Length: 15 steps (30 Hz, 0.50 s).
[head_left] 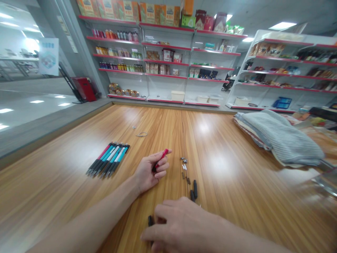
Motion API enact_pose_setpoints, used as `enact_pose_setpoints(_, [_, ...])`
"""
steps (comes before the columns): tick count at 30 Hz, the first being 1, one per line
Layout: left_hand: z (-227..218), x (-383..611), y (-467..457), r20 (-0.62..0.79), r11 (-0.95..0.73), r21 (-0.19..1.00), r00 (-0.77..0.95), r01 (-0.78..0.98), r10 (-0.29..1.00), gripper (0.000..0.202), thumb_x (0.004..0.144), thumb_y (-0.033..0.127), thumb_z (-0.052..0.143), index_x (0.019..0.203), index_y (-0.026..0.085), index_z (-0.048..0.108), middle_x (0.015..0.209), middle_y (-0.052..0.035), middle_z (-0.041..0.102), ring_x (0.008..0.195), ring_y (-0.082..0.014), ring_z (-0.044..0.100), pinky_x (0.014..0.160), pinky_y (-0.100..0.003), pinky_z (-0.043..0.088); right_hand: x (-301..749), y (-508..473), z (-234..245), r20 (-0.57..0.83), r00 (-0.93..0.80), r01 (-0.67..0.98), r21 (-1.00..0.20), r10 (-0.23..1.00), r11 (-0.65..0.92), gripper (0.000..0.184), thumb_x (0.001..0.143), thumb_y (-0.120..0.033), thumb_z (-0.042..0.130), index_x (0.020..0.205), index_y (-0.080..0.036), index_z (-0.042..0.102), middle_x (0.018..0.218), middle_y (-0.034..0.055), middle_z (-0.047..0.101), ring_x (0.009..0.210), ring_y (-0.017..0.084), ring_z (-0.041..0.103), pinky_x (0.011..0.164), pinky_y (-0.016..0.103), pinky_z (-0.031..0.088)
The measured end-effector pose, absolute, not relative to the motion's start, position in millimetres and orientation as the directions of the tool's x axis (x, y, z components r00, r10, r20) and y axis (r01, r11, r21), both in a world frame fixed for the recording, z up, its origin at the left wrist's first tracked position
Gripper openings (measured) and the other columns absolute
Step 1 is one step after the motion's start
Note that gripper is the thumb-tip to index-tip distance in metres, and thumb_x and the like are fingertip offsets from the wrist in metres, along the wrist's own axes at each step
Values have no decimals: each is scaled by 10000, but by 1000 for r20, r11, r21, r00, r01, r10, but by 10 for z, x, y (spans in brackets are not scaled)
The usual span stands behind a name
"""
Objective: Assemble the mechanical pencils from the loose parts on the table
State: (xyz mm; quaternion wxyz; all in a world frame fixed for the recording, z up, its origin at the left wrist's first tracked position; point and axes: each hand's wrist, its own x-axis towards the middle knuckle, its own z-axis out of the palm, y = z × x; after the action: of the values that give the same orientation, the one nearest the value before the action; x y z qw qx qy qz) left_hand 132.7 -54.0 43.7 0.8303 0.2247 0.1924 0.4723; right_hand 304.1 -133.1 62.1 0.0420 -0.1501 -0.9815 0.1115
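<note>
Nearest the camera, the right hand reaches palm-down, fingers loosely bent beside a black pen part; whether they grip it is hard to tell. Farther out, the left hand curls closed around a red pen barrel, slanting upward, right of the lined-up pens.

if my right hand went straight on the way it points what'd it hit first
Past the black piece the right hand partly covers, likely your left forearm, crossing that line; its height is unclear.
</note>
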Motion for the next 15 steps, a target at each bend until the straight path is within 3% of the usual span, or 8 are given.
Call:
enact_pose_setpoints(3, [423, 1320, -537, -107, 446, 567, 475, -693, 874, 255, 914, 197, 456, 1111, 78, 566, 644, 36, 284, 485, -58, 259, 355, -139, 220, 3011, -1366, 590, 49, -933, 333, -258, 356, 907, 340, 918, -524, 440, 1028, -239, 590, 886, 8, 617, 742, 133, 553, 578, 234, 348])
enact_pose_setpoints(8, [391, 1349, -545, -75, 344, 642, 390, -686, 918, 242, 904, 214, 485, 1093, 91, 574, 635, 43, 275, 476, -52, 248, 358, -143, 190, 3078, -1293, 729, 72, -845, 496, -266, 530, 827, 213, 927, -294, 444, 843, -171, 597, 837, 29, 640, 779, 147, 576, 641, 261, 364])
enact_pose_setpoints(12, [381, 1394, -566, -17, 188, 725, 255, -663, 967, 244, 890, 274, 534, 1069, 115, 581, 613, 52, 275, 458, -47, 244, 359, -146, 191, 3125, -1237, 761, 42, -782, 591, -267, 622, 761, 161, 896, -303, 483, 907, -188, 594, 843, 30, 648, 759, 161, 586, 619, 270, 347])
enact_pose_setpoints(15, [381, 1403, -571, -11, 166, 739, 234, -653, 972, 243, 878, 289, 552, 1052, 122, 581, 610, 54, 285, 453, -45, 252, 361, -147, 197, 3114, -1260, 735, 30, -812, 558, -253, 583, 790, 161, 892, -275, 455, 928, -205, 596, 821, 15, 647, 692, 150, 571, 571, 275, 308])
